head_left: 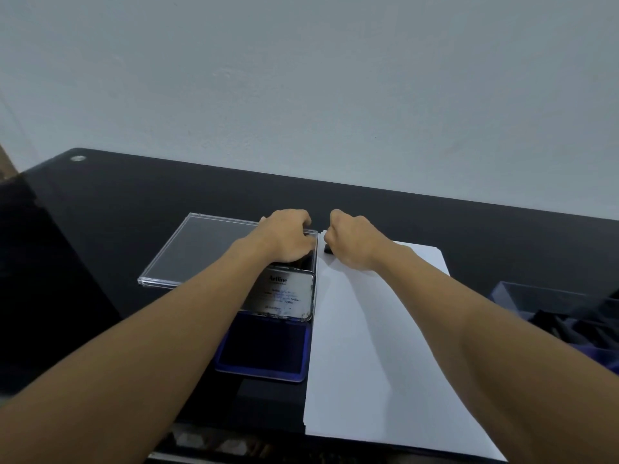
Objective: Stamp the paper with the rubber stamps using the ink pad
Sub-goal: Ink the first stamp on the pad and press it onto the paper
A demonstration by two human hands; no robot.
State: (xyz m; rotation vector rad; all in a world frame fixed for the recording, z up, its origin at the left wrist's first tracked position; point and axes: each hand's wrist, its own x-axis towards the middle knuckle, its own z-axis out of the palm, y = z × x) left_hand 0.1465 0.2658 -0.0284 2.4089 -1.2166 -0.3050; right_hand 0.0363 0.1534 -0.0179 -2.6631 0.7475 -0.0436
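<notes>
Sensibly, the paper (368, 329) lies nearest on the dark desk (134, 202), its left edge just beside the open ink pad (264, 346), so inking and pressing take only a short sideways move. The pad's blue cushion faces up, with its labelled lid (281, 296) folded back beyond it. Farther off, the left hand (284, 236) lies on the right end of a clear case (201, 249), fingers curled over its far edge, probably steadying it. Level with it, the right hand (355, 239) is clenched around a small dark rubber stamp (327, 249) at the paper's far left corner. Whether the stamp's face touches the sheet is hidden. An open box (536, 296) sits well off to the right.
</notes>
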